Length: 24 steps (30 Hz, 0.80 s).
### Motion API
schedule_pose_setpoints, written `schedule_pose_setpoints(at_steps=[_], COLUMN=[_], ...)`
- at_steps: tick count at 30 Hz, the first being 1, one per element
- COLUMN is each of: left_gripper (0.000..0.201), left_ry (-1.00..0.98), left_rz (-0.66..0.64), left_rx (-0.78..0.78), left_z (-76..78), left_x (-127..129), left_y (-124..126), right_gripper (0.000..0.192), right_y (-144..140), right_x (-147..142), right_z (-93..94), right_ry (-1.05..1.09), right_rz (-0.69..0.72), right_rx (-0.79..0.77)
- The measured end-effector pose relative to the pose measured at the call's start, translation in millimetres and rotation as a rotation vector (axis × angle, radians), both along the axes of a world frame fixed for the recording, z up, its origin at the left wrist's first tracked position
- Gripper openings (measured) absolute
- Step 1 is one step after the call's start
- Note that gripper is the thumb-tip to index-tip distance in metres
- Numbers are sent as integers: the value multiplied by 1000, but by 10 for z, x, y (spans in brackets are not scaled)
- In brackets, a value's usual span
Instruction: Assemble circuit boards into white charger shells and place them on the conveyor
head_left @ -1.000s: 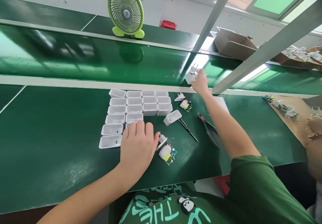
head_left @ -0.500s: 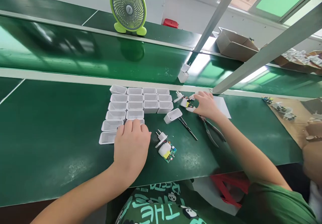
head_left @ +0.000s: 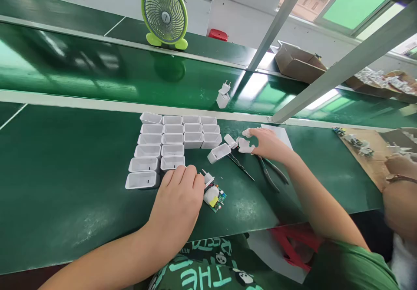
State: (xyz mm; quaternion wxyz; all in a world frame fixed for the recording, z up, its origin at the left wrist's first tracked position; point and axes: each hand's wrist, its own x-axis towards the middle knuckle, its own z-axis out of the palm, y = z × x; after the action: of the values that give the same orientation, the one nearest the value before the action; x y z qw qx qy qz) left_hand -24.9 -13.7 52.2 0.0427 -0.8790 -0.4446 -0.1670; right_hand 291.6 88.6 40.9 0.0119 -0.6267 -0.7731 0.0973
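In the head view: left hand [head_left: 177, 196] just in front of the rows of white boxes [head_left: 193, 141] on the tabletop [head_left: 65, 164], grip curled, fingertips hidden; can't tell if holding anything. Circuit board [head_left: 215, 198] front right of the rows, beside that hand. Right hand [head_left: 269, 144] to the right of the rows, gap between finger and thumb, white plug [head_left: 230, 141] close to the tips; can't tell if held. Loose white box [head_left: 219, 153] right of the rows too. Might drop the white plug by pinching weakly, tip the loose box by bumping it, or bend the circuit board by leaning.
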Motion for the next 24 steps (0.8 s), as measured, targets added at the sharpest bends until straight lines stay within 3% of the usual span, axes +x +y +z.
schedule_pose_setpoints(at_steps=[6, 9, 11, 13, 15, 18, 21, 24], left_gripper=[10, 16, 21, 25, 26, 26, 45, 58], left_ry=[-518, -886, -1161, -1423, -1602, -1653, -1541, -1403], left_rz=[24, 65, 63, 19, -27, -78, -185, -245], left_rx=[-46, -320, -633, -912, -1064, -1102, -1095, -935], left_z=[18, -50, -110, -158, -182, -182, -188, -219], left_x=[2, 30, 65, 108, 151, 192, 202, 190], left_y=[182, 289, 332, 350, 349, 318, 259, 187], right_gripper=[24, 21, 26, 33, 38, 62, 66, 63], right_y=[127, 113, 36, -131, -394, -874, -1253, -1430], right_x=[-170, -105, -48, -36, -107, -346, -606, -775], right_z=[-26, 54, 106, 129, 97, -86, -370, -593], right_ry=[51, 143, 390, 848, 1359, 1807, 1928, 1961], right_rz=[32, 6, -59, -171, -281, -318, -385, -526], right_rx=[-39, -65, -93, -116, -121, -181, -174, -107])
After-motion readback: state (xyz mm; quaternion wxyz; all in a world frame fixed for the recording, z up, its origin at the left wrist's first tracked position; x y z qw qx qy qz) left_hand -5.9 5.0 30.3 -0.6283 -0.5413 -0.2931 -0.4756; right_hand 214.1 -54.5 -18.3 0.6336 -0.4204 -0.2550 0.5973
